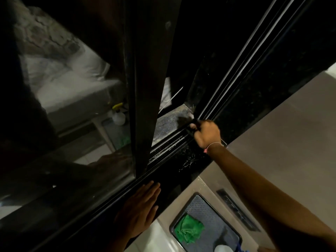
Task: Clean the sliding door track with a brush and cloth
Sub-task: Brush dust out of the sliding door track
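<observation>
Writing/labels: none legible in view.

- Sliding door track (174, 142): dark metal rails running diag. from lower left to upper right; white specks on the rails and on the black sill (189, 159) beside them. Dusty grey ledge (171, 122) just beyond the rails.
- Door frame (143, 106): dark upright stile standing in the track, w/ glass pane (63, 106) to its left. Pane shows a dim reflection of a bed w/ white bedding and a white spray bottle (119, 116) w/ yellow trigger.
- Right hand (207, 134): fingers curled tight round a small dark item at the rails, prob. the brush (194, 125); bristles not discernible. Thin bracelet (213, 145) at wrist.
- Left hand (140, 210): flat, palm down, fingers straight and together, holding nothing; rests on the black sill at the track edge, near the stile base.
- Tray (227, 231): dark, rounded rectangle, textured base, on the floor near the sill. In it: green cloth (188, 229), crumpled, well apart from both hands; a white rounded object (222, 249) at the frame's bottom edge, cut off, type unclear.
- Floor (281, 133): pale beige tile, room side. Dark slotted strip (238, 210) set in it by the tray.
- Lighting: dim; the open gap beyond the door is black.
</observation>
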